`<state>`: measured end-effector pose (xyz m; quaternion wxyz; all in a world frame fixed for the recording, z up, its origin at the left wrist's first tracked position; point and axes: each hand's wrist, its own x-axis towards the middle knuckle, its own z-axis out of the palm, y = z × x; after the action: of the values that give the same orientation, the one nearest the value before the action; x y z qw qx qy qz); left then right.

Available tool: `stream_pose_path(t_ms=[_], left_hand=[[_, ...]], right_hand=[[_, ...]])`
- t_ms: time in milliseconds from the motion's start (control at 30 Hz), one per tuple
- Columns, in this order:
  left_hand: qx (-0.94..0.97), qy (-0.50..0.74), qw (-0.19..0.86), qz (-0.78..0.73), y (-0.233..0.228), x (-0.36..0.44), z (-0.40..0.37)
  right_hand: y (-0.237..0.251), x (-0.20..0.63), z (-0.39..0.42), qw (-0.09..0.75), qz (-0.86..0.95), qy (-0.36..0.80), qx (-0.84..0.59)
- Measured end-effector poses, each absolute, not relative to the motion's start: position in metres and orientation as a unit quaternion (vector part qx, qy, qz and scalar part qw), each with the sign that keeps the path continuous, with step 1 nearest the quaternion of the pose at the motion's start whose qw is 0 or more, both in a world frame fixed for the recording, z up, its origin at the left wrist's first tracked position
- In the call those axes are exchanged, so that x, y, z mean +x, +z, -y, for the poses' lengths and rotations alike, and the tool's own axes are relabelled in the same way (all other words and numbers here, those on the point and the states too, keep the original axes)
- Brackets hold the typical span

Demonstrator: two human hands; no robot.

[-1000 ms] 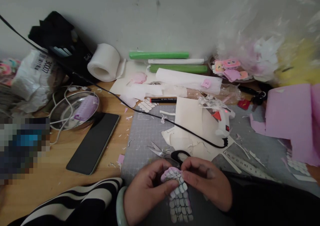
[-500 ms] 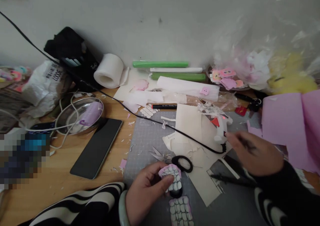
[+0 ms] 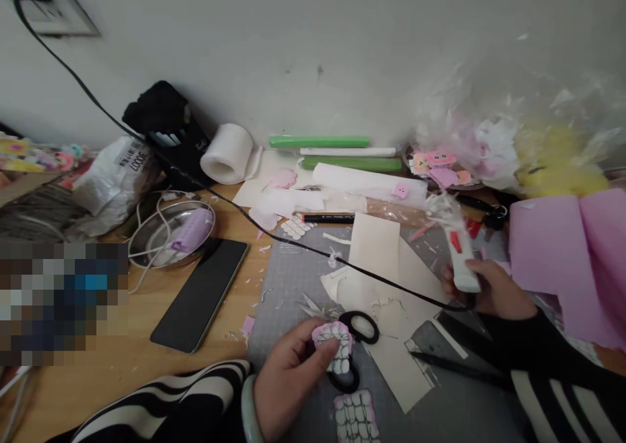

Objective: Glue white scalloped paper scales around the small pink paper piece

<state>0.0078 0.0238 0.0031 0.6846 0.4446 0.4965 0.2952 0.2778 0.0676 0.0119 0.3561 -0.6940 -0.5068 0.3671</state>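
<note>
At the far left, at about nine o'clock, a crumpled white plastic bag with black print point(image 3: 115, 175) lies by the wall, and beside it a shallow round metal dish point(image 3: 169, 234) holds white cable and a pale purple piece. At the dish's four o'clock a black smartphone point(image 3: 200, 295) lies flat with its screen up on the wooden table point(image 3: 122, 358). Behind it, near eleven o'clock, a white roll of foam tape point(image 3: 227, 154) rests on its side against the wall.

Low in the middle, at six o'clock, the left hand point(image 3: 288, 384) is closed narrowly, thumb against fingers, on a small pink foam piece covered with white scale shapes point(image 3: 335, 345). A second pink piece with the same white scales point(image 3: 357, 417) lies on the grey cutting mat point(image 3: 288, 267) just below it. Black-handled scissors point(image 3: 355, 335) lie on the mat, touching the held piece from behind. Sheets of cream paper point(image 3: 376, 254) are spread at the mat's centre, and a black marker pen point(image 3: 327, 218) lies at twelve o'clock from them, before two green foam rolls point(image 3: 323, 141) at the wall.

At three o'clock the right hand point(image 3: 489, 290) is wrapped around the handle of a white hot glue gun with red trigger point(image 3: 457, 254), lifted off the mat with its nozzle pointing up and away. Its black power cord point(image 3: 293, 244) runs leftward across the mat to the wall. At the far right lies a large pink foam sheet point(image 3: 562, 254).
</note>
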Motion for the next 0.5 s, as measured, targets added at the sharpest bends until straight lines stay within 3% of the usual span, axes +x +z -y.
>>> stream_pose_path(t_ms=[133,200,400,500], left_hand=[[0.436,0.284,0.686,-0.508,0.003,0.007,-0.023],[0.42,0.283,0.694,-0.512,0.004,0.007,-0.024],[0.409,0.295,0.685,-0.525,0.005,0.008,-0.026],[0.407,0.295,0.686,-0.525,0.004,0.008,-0.025]], right_hand=[[0.017,0.275,-0.066,0.473,0.43,0.465,-0.613],[0.019,0.276,-0.064,0.49,0.426,0.467,-0.601],[0.021,0.264,-0.048,0.385,0.509,0.382,-0.668],[0.022,0.25,-0.043,0.332,0.516,0.436,-0.658]])
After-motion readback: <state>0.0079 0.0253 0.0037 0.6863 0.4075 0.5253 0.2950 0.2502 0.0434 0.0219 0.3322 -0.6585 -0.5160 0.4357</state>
